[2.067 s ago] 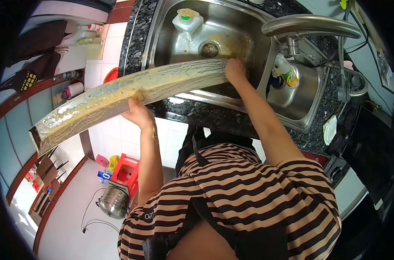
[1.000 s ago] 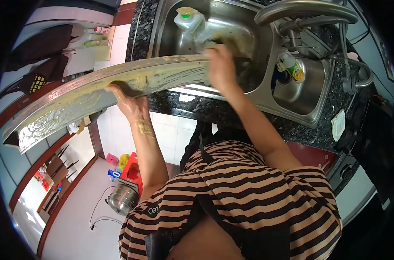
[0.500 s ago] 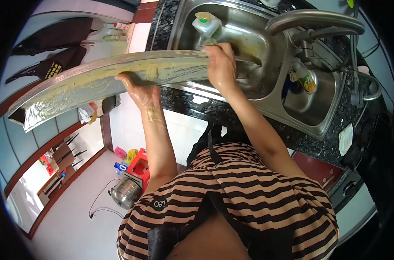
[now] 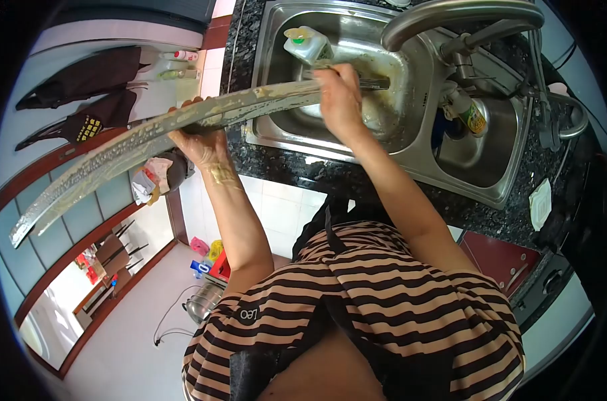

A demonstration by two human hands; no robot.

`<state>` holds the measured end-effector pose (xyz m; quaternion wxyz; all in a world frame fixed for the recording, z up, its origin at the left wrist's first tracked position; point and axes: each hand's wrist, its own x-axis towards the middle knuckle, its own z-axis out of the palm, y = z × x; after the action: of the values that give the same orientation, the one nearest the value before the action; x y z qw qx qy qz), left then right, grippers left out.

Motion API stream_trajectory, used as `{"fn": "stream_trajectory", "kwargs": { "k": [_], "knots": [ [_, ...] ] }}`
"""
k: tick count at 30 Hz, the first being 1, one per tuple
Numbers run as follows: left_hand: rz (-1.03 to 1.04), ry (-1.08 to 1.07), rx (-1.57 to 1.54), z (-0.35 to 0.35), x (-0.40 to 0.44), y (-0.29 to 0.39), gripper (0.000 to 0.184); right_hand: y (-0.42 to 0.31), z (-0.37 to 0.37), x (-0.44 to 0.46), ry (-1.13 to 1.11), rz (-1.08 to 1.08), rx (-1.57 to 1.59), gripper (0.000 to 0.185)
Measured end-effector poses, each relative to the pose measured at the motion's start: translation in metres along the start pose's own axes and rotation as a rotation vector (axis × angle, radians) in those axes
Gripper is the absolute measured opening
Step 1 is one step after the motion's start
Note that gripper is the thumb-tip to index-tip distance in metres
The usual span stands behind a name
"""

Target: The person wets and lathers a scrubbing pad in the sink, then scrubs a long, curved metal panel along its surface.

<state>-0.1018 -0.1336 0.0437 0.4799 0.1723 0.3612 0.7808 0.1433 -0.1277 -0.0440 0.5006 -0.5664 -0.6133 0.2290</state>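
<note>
A long metal trough (image 4: 149, 128), smeared with yellowish residue, stretches from the left edge of the view to over the large sink basin. My left hand (image 4: 202, 144) grips it from below near its middle, with fingertips showing over the far edge. Around its right part my right hand (image 4: 340, 100) is closed, slightly blurred, over the basin. The trough is tilted, its narrow outer side facing up, and its right end sits inside the sink (image 4: 330, 147). A white bottle with a green cap (image 4: 307, 45) leans in the basin's upper left corner.
A metal faucet (image 4: 464, 17) arches over the sink's right side. The smaller basin (image 4: 477, 160) holds a bottle with a yellow label (image 4: 474, 119). Black speckled countertop (image 4: 276, 164) surrounds both. On the floor at lower left are a red stool (image 4: 220, 266) and a metal pot (image 4: 202, 301).
The trough has turned so its outer side faces up more, and its left end is lower. My right hand moved from the trough's right end to its far edge.
</note>
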Motion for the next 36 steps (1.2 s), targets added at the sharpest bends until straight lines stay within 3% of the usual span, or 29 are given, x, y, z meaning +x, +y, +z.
{"fn": "stream_trajectory", "kwargs": {
  "k": [3, 6, 9, 10, 12, 13, 17, 21, 22, 25, 27, 33, 36],
  "knots": [
    [-0.014, 0.018, -0.019, -0.017, 0.004, 0.002, 0.025, 0.076, -0.002, -0.017, 0.040, 0.157, -0.239, 0.018],
    [-0.012, -0.010, -0.078, -0.043, 0.007, 0.002, 0.020, 0.165, -0.014, -0.034, -0.002, 0.289, -0.466, 0.020],
    [0.044, 0.100, -0.019, -0.063, 0.003, 0.001, 0.015, 0.252, -0.009, -0.041, -0.157, 0.788, -0.463, 0.025],
    [0.032, -0.151, -0.032, -0.078, 0.014, 0.000, 0.012, 0.253, -0.011, -0.041, -0.234, 0.834, -0.499, 0.027],
    [-0.025, -0.369, -0.146, -0.086, 0.018, -0.002, 0.014, 0.252, -0.011, -0.045, -0.396, 0.924, -0.568, 0.033],
    [-0.051, -0.476, -0.202, -0.080, 0.016, -0.001, 0.016, 0.238, -0.015, -0.043, -0.369, 0.883, -0.556, 0.032],
    [0.050, -0.266, -0.073, -0.061, -0.001, 0.005, 0.019, 0.204, -0.033, -0.045, -0.310, 0.715, -0.563, 0.026],
    [-0.007, -0.433, -0.047, -0.040, -0.007, 0.036, 0.024, 0.206, -0.024, -0.054, -0.326, 0.615, -0.629, 0.025],
    [0.026, -0.372, -0.055, -0.036, -0.005, 0.042, 0.023, 0.189, -0.025, -0.048, -0.373, 0.654, -0.627, 0.028],
    [0.104, -0.478, -0.145, -0.046, 0.001, 0.057, 0.025, 0.140, -0.018, -0.047, -0.399, 0.397, -0.614, 0.024],
    [0.026, -0.525, -0.248, -0.051, 0.003, 0.060, 0.022, 0.115, -0.004, -0.053, -0.282, 0.216, -0.616, 0.023],
    [-0.117, -0.412, -0.389, -0.029, -0.013, 0.053, 0.023, -0.034, 0.016, -0.054, -0.168, 0.028, 0.067, 0.019],
    [-0.131, -0.442, -0.401, -0.029, -0.011, 0.052, 0.022, -0.066, 0.012, -0.045, -0.197, -0.090, 0.113, 0.025]
  ]
}}
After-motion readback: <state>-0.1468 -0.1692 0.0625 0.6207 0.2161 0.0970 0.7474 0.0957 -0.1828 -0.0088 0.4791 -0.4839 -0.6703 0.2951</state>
